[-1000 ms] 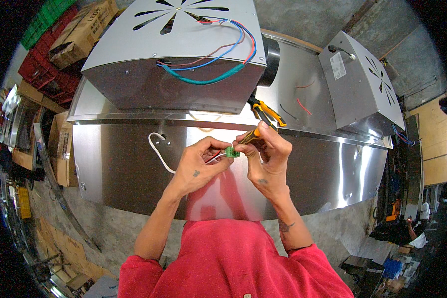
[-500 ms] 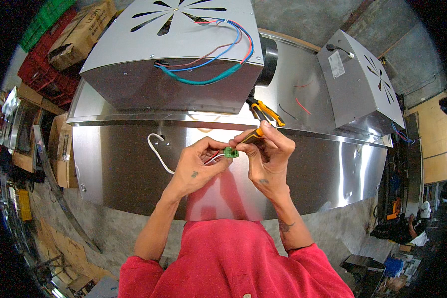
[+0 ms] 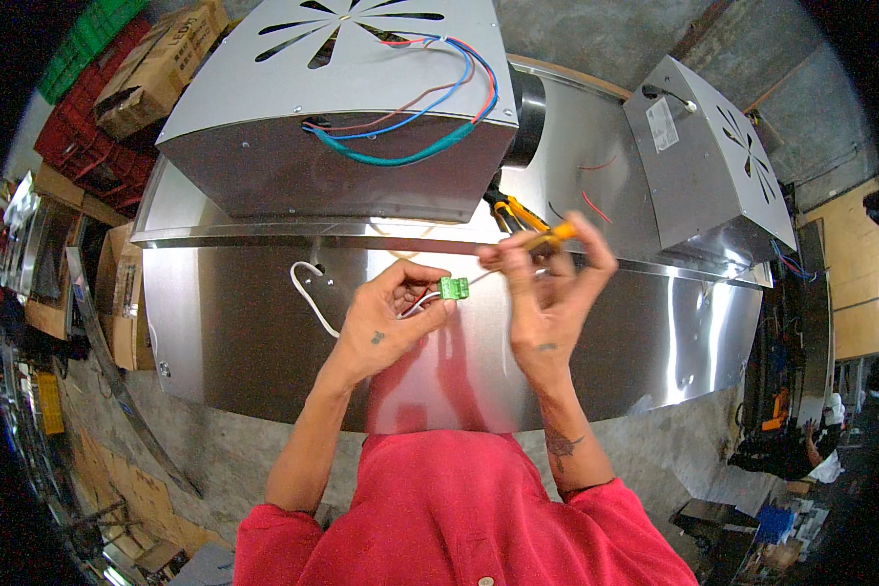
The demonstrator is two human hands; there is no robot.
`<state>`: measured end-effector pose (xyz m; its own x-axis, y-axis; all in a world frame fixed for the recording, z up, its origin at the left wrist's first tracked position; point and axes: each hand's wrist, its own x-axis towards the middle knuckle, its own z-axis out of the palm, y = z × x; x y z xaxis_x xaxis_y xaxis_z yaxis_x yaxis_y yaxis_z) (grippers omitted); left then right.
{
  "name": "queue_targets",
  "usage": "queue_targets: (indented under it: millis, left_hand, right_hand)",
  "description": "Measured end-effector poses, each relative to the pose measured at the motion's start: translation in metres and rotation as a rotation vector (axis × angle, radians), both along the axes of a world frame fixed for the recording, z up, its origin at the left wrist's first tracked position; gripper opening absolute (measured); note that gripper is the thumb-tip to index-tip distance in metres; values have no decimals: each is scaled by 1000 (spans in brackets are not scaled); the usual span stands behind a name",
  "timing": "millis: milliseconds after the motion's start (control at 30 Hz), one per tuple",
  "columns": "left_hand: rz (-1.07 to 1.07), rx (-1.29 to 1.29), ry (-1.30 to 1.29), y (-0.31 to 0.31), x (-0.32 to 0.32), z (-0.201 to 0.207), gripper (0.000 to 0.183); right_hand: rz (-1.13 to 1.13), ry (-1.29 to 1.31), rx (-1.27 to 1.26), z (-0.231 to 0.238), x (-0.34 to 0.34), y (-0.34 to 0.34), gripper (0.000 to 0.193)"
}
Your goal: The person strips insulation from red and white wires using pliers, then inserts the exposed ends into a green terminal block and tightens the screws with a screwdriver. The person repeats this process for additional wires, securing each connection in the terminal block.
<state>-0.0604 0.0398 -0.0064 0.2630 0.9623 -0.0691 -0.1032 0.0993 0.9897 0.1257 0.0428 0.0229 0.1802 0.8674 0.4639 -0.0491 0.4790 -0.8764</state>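
Observation:
A small green terminal block (image 3: 453,288) is pinched between the thumb and fingers of my left hand (image 3: 386,317). Thin wires run from it back under that hand, and a white cable (image 3: 312,301) loops out of the steel panel to the left. My right hand (image 3: 547,293) grips a screwdriver with a yellow-orange handle (image 3: 554,237). Its thin shaft points left toward the block, apart from it, and the fingers are smeared by motion. Just beyond my right hand lie pliers with yellow and black handles (image 3: 510,211).
A grey metal box (image 3: 332,176) with blue, red and brown wires (image 3: 469,73) stands on the stainless steel hood (image 3: 254,322). A second grey box (image 3: 708,166) is at the right. Loose red wire scraps (image 3: 594,207) lie between them. Cardboard (image 3: 161,68) and crates (image 3: 83,137) are at the far left.
My right hand has moved right with the screwdriver, drawing its tip away from the terminal block. The left hand keeps the block in nearly the same spot.

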Motion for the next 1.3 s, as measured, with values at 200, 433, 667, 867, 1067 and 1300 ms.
queue_targets:
  millis: [200, 433, 667, 867, 1067, 1300]
  left_hand:
    - [-13, 154, 74, 5, 0, 7, 33]
    - [-51, -4, 34, 4, -8, 6, 36]
    - [-41, 110, 178, 7, -11, 9, 32]
    - [-31, 106, 216, 5, -10, 8, 35]
    - [-42, -17, 49, 10, -22, 13, 40]
    - [-20, -89, -75, 12, -23, 15, 34]
  right_hand:
    - [24, -242, -417, -20, 8, -9, 59]
    - [188, -4, -558, -18, -2, -16, 60]
    - [177, -32, -521, -20, -2, -16, 59]
    - [150, -129, -450, -28, -3, -14, 60]
    - [170, -30, -576, -15, 1, -14, 56]
    - [228, 1, -621, -17, 6, -13, 58]
